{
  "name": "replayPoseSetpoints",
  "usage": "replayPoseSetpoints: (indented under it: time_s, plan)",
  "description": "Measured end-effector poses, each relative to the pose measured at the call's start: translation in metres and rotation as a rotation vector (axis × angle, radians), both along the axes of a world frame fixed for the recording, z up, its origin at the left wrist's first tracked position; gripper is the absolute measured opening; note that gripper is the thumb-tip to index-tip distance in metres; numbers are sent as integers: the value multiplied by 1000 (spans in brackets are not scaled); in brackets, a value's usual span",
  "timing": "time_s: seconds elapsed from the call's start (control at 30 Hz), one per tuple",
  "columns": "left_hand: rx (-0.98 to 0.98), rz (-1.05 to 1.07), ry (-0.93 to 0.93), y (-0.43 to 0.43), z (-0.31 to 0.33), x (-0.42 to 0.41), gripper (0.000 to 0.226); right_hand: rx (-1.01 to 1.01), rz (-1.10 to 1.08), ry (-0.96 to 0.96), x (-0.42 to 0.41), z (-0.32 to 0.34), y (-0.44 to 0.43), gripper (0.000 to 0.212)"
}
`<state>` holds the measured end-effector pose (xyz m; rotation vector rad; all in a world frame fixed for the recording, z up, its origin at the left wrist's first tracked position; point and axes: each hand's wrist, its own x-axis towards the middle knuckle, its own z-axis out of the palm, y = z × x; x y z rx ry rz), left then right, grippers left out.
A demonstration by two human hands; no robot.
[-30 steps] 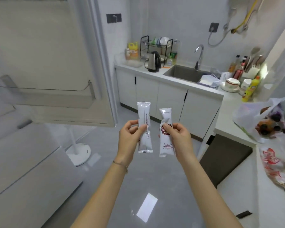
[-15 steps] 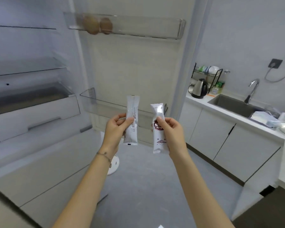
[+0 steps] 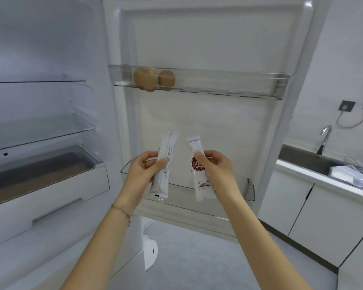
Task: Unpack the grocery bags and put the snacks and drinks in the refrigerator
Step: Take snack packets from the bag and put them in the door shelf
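Observation:
My left hand (image 3: 142,171) pinches a slim white snack packet (image 3: 165,164), held upright with its printed back toward me. My right hand (image 3: 217,170) pinches a second white packet (image 3: 199,181) that carries a red logo. Both packets hang side by side in front of the open refrigerator door (image 3: 208,114), just above its lower door bin (image 3: 176,188). The upper door bin (image 3: 228,84) holds two brown round fruits (image 3: 153,79) at its left end.
The refrigerator interior at left has glass shelves (image 3: 40,130) and a white drawer (image 3: 50,189). White cabinets (image 3: 314,216), a sink (image 3: 302,159) with a tap (image 3: 324,141) and a plastic bag (image 3: 352,174) lie at right. A white round stand base (image 3: 150,254) sits on the grey floor.
The view has swung left and up from the kitchen counter to the open refrigerator door. Both hands keep their packets and are now close in front of the lower door bin.

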<state>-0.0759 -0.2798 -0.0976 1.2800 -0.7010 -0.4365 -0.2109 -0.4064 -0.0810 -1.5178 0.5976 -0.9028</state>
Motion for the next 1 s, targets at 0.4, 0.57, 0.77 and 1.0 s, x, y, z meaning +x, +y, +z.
replayPoseSetpoints:
  time_s: [0.4,0.57,0.77,1.0]
  plan:
    - [136,62,-367,-3,35,87,17,-348,73,252,52,12,-47,3]
    - [441,-174,-609,-28,30,120,16,-420,116,496,57,-9,-64,14]
    - [705,-447,-732,-55,8,140,22,-434,176,781,51,-30,-69,16]
    - [875,-619,-915,-66,-15,150,19,-475,311,1022,49,-38,-59,13]
